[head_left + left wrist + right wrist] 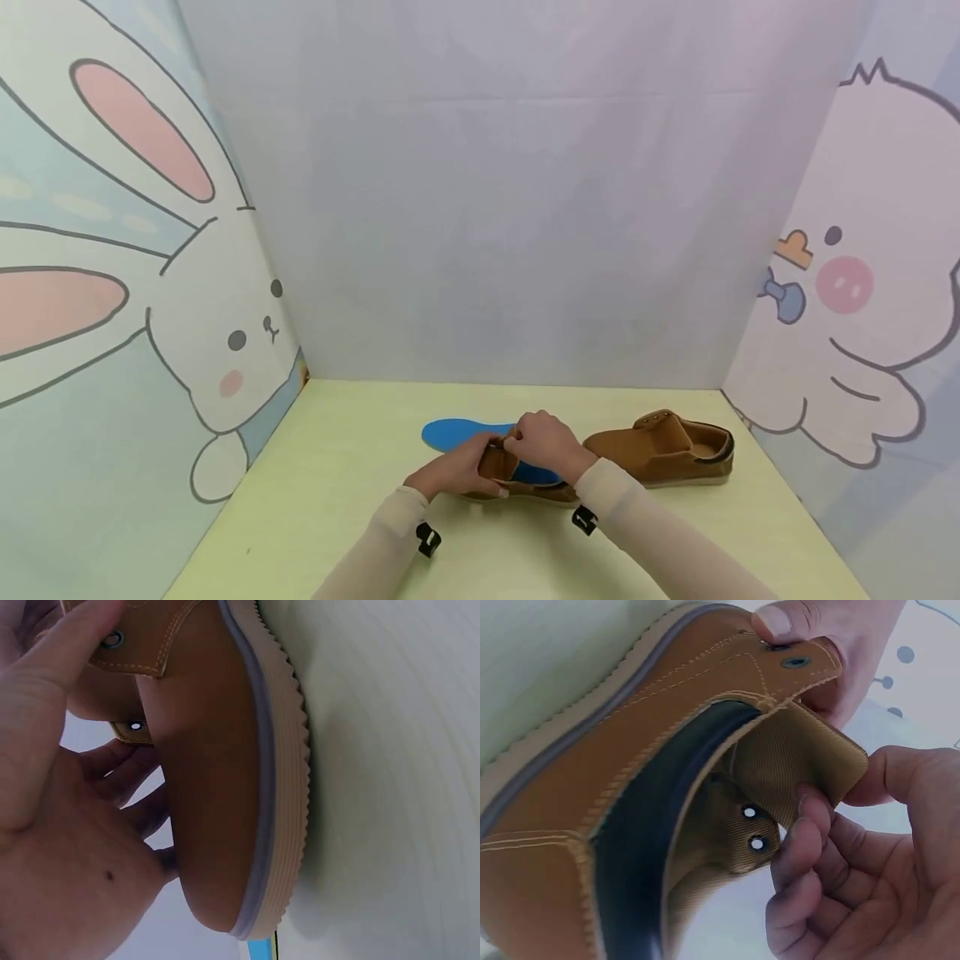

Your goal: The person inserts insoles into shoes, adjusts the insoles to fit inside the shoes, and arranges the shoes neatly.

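Both hands spreading near shoe open mid-bench: left hand pinches eyelet flap, right hand pinches tongue; next likely seat blue insole.

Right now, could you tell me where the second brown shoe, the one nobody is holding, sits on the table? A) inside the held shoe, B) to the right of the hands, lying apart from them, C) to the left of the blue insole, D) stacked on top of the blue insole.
B: in the head view the second brown shoe rests on the table to the right of the right hand, untouched.
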Demonstrator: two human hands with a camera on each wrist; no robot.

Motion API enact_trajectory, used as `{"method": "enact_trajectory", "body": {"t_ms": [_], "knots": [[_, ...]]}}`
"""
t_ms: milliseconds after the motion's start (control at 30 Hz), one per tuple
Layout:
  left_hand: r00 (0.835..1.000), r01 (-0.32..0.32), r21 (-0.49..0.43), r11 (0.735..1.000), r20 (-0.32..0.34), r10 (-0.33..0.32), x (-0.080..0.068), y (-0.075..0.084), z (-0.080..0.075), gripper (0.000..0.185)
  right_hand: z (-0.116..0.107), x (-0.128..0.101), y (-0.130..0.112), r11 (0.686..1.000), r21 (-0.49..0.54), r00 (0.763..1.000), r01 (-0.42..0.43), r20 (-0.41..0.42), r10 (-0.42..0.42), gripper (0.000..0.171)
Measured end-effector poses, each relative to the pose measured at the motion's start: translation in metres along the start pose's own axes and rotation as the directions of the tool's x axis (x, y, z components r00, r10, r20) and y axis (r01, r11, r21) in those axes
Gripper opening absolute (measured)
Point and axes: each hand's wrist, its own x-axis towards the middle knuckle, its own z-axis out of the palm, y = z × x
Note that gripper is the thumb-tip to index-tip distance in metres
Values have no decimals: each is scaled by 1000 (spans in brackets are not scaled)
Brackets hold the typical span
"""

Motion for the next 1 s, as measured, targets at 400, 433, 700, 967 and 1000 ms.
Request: {"method": "enact_trajectory", "body": {"t_ms": [400, 433, 700, 967, 1000], "knots": [[999, 22, 33, 999, -27, -22, 3, -1, -3, 88, 2, -14, 14, 991, -17, 991, -131, -13, 131, 50], [999, 20, 39, 999, -29, -19, 3, -2, -2, 88, 3, -15, 16, 991, -13, 991, -136, -12, 136, 50], [999, 8, 59, 998, -42, -5, 4, -2, 1, 87, 9, -18, 29, 988, 14, 988, -151, -1, 151, 52], [999, 0, 110, 994, -44, 5, 8, 10, 10, 104, 3, -16, 26, 992, -10, 992, -127, -29, 126, 52], [999, -2, 94, 996, -43, 6, 9, 10, 12, 103, 3, -16, 26, 992, -10, 992, -122, -25, 122, 52]]}}
